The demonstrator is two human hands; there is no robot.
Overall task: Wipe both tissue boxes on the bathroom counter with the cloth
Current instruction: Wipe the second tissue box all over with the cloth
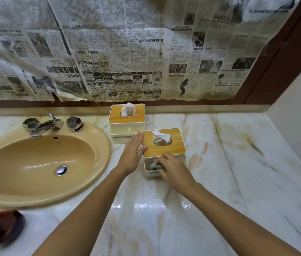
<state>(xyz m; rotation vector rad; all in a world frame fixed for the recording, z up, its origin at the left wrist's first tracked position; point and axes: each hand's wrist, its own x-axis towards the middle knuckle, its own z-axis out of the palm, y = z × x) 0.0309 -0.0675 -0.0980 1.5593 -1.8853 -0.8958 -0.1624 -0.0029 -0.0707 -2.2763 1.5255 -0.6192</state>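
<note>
Two white tissue boxes with wooden lids on marble tabletop [238,163], right of tan sink [97,183]. Near tissue box [164,145] just in front of far tissue box [127,115]. Left hand [133,154] flat, fingers spread, against near box's left side. Right hand [173,168] at its front, grip clamped on grey cloth [154,165].

Newspaper sheets [120,52] cover the wall above the bench's [220,163] far edge, printed in Chinese characters, mirrored in places. Most print is too small or blurred to read. No label shows on either tissue box.
</note>
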